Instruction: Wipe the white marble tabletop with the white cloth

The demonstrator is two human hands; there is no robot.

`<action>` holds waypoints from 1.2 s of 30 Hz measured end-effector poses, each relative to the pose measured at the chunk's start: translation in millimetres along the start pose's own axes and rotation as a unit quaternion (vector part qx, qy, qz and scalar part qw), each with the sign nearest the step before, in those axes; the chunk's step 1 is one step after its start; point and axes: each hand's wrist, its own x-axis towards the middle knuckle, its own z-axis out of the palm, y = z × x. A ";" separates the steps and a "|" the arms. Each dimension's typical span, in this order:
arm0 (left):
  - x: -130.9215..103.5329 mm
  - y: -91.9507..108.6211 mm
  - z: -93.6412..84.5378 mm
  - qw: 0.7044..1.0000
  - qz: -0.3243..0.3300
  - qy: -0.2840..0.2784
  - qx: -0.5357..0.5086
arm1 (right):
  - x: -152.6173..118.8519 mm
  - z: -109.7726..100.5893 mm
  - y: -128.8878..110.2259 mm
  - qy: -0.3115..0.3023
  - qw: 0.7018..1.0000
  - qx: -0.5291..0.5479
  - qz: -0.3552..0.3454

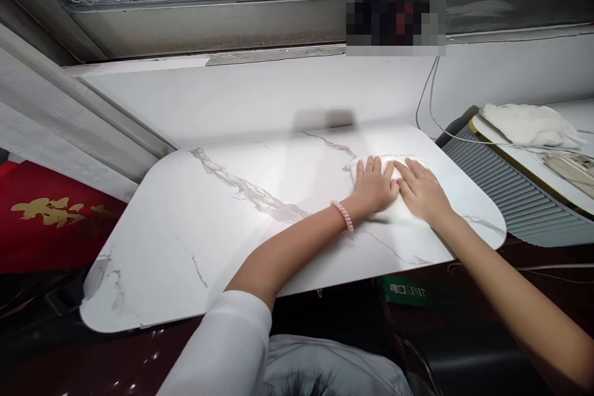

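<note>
A white cloth [403, 213] lies on the white marble-patterned tabletop [260, 247], toward its right end. My left hand [375, 187] rests flat on the cloth's left part with fingers spread forward; a pink coiled band [343, 216] circles that wrist. Beside it, my right hand [423, 190] presses on the cloth's right part, its fingers stretched out and angled to the left. The two hands nearly touch at the thumbs. Part of the cloth is hidden under them.
A white wall and window frame [208, 31] run behind the table. At right, a second surface [547, 164] holds another white cloth [529, 124], with a cable [431, 99] hanging nearby. A red item with gold characters [55, 216] is at left; a green box [406, 291] sits below.
</note>
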 end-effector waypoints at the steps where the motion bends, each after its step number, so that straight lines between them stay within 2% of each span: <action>1: 9.3 -10.2 -2.6 1.000 -0.011 -0.005 -0.003 | 16.4 4.6 -2.6 0.000 1.000 0.004 -0.005; 3: 25.8 -31.5 -7.9 0.999 -0.030 -0.011 -0.003 | 47.7 13.4 -10.2 -0.004 1.000 0.007 -0.016; 6: 43.4 -63.1 -15.8 0.998 -0.059 0.009 0.006 | 87.9 25.3 -26.2 -0.013 1.000 0.000 -0.025; 11: 57.9 -105.6 -25.2 0.995 -0.087 0.052 0.016 | 134.1 40.4 -52.6 -0.004 0.999 0.005 -0.039; 15: 64.4 -122.8 -26.2 0.991 -0.104 0.086 0.025 | 154.4 45.8 -62.4 -0.009 0.998 0.014 -0.060; 19: 65.6 -123.9 -24.0 0.989 -0.113 0.094 0.033 | 156.8 47.3 -63.9 -0.005 0.998 0.005 -0.067; 22: 55.9 -117.5 -23.8 0.989 -0.117 0.080 0.034 | 143.3 44.5 -67.4 -0.013 0.998 -0.012 -0.063; 25: 31.0 -104.6 -24.4 0.991 -0.119 0.055 0.030 | 114.1 36.5 -74.9 -0.012 0.997 -0.045 -0.068; 30: -38.8 -66.4 -22.5 0.991 -0.113 0.048 0.047 | 34.9 12.7 -88.9 -0.011 0.985 -0.097 -0.141; 33: -84.5 -42.7 -21.4 0.994 -0.088 0.043 0.055 | -17.5 -1.5 -98.3 -0.007 0.986 -0.096 -0.133; 36: -122.2 -28.2 -23.0 0.996 -0.053 0.035 0.059 | -59.4 -10.5 -110.4 0.017 0.990 -0.084 -0.114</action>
